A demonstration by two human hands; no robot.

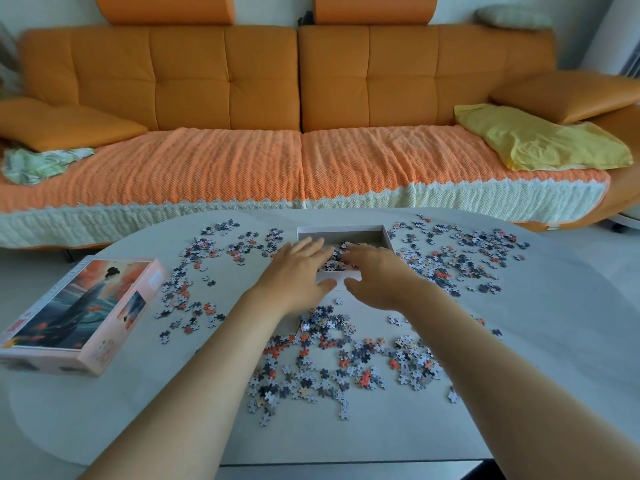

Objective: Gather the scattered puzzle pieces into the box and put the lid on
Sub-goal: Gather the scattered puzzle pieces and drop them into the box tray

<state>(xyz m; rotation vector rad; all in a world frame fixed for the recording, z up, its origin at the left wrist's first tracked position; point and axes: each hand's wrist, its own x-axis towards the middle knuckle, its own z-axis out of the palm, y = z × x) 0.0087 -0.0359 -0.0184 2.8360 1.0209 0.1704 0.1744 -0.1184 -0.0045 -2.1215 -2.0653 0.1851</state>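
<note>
A shallow white box lies open at the far middle of the pale table, with a few puzzle pieces inside. My left hand and my right hand reach side by side over its near wall, palms down, fingers spread above the pieces in the box. Neither hand visibly grips anything. Small grey, dark blue and orange puzzle pieces are strewn all around the box: left, right and in a dense patch between my forearms. The printed lid lies picture-up at the table's left edge, apart from the box.
The round table ends close behind the box. An orange sofa with a knitted cover stands right behind it, with a yellow cloth at its right end. Bare tabletop lies at the near left and far right.
</note>
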